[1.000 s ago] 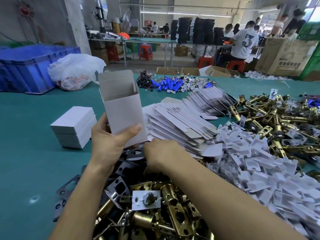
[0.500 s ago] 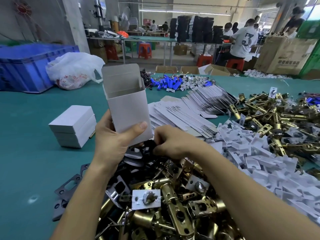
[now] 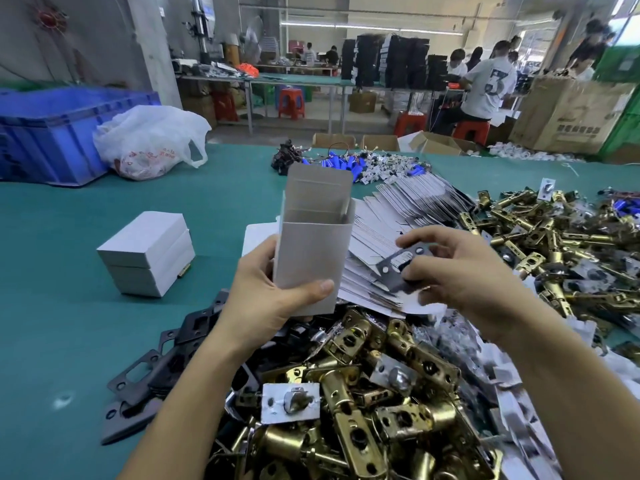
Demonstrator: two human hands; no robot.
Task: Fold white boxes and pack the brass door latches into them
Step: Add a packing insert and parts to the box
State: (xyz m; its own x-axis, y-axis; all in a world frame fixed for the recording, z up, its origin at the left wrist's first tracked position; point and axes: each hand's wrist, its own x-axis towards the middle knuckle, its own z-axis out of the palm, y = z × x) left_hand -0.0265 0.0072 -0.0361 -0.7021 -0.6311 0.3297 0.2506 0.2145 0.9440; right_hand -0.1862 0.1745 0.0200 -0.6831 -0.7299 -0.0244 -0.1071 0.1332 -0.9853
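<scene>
Brass door latches (image 3: pixel 341 381) lay heaped on the green bench (image 3: pixel 69 341) just below both hands, with a second heap (image 3: pixel 540 233) farther right. The left hand (image 3: pixel 273 299) held a folded white box (image 3: pixel 311 258) upright above the near heap, thumb across its front and fingers curled behind it, the top flap standing open. Just beside the box, the right hand (image 3: pixel 464 271) pinched a dark metal plate (image 3: pixel 403 263) between thumb and fingers, tilted, apart from the box's mouth. Behind both hands a fanned spread of flat box blanks (image 3: pixel 398 216) lay on the bench. To the left sat a small stack of closed white boxes (image 3: pixel 147 251), and more dark plates (image 3: pixel 162 368) were scattered at the near heap's left edge. A blue crate (image 3: pixel 52 133) and a plastic bag (image 3: pixel 149 140) stood at the far left.
</scene>
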